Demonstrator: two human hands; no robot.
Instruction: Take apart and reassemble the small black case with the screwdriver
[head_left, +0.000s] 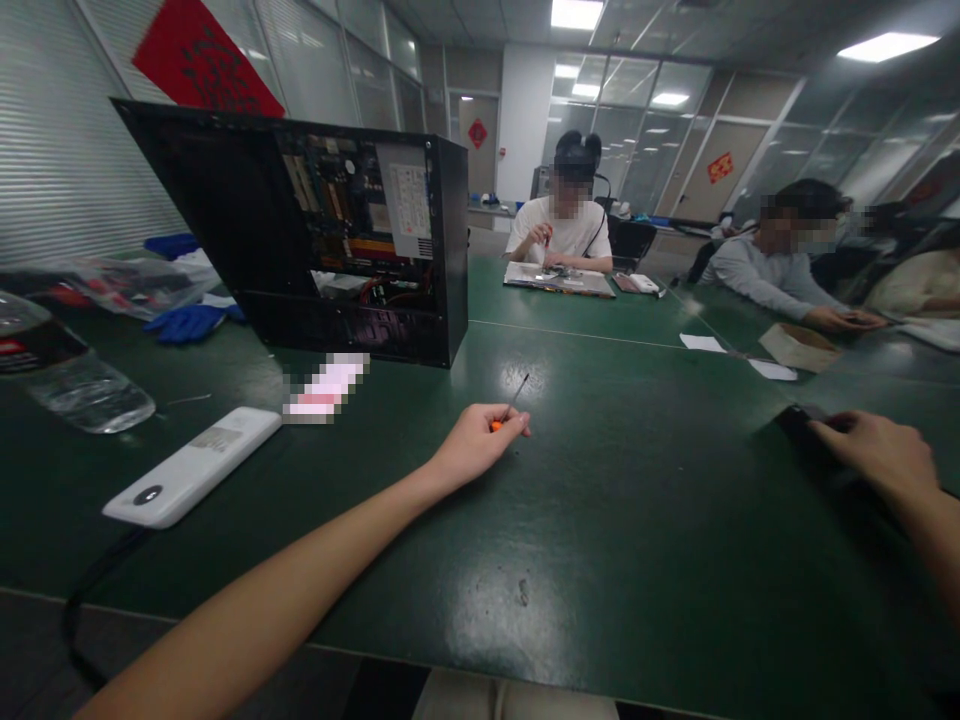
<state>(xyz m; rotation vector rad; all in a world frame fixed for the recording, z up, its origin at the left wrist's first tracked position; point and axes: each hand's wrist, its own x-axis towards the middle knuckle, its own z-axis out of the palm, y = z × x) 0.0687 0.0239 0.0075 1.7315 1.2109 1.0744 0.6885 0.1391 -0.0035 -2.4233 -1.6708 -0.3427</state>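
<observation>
My left hand (484,440) is closed around a small screwdriver (516,393) near the middle of the table. Its thin dark shaft points up and away, and a bit of orange handle shows between the fingers. At the right side, my right hand (881,455) grips a long black object (802,425) at the tabletop; blur and shadow hide what kind it is. An opened black computer case (454,250) stands upright beyond my left hand, its circuit boards, power supply and cables exposed.
On the left lie a white power bank (202,465) with a black cable, a water bottle (82,385) and blue gloves (187,322). Across the green table (600,530), a person (566,225) works over a flat panel (559,280). Another person (780,260) sits right, near a cardboard box (799,347).
</observation>
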